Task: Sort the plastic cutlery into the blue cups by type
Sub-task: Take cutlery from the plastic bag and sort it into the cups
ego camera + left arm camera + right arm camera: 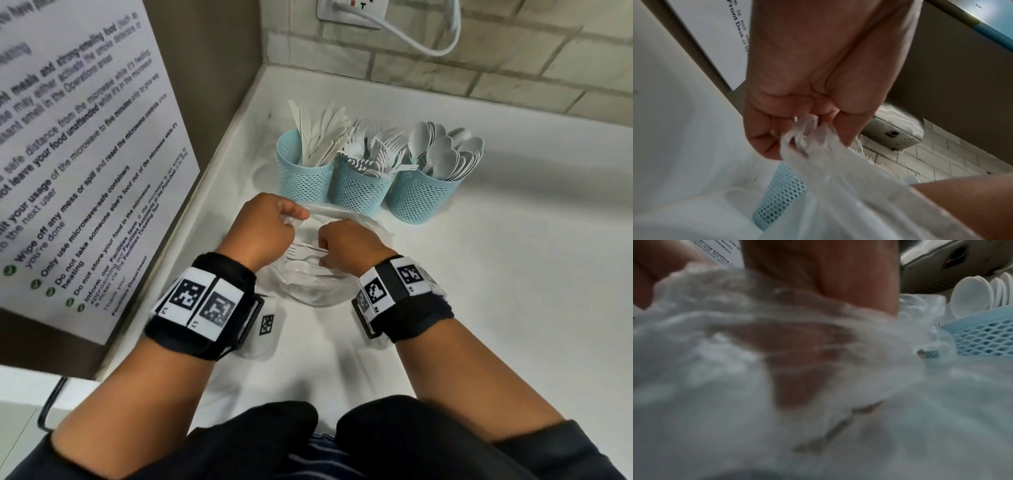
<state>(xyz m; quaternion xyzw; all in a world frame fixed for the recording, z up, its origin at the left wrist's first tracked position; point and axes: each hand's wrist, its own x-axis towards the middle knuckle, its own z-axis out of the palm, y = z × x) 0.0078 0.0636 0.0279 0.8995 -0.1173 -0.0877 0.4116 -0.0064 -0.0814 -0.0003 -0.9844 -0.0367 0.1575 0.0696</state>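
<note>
While the left hand (265, 226) pinches the gathered rim of a clear plastic bag (318, 284) between thumb and curled fingers, the right hand (346, 245) reaches inside it, fingers curled around white plastic cutlery (306, 251), a fork among them. Beyond the bag, three blue mesh cups stand touching on the white counter (513, 274): knives (303, 174), forks (361, 188), spoons (423, 195).

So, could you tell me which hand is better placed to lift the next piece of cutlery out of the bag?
Right hand: it is already inside the plastic bag at the cutlery, while the left hand pinches the bag's edge.
</note>
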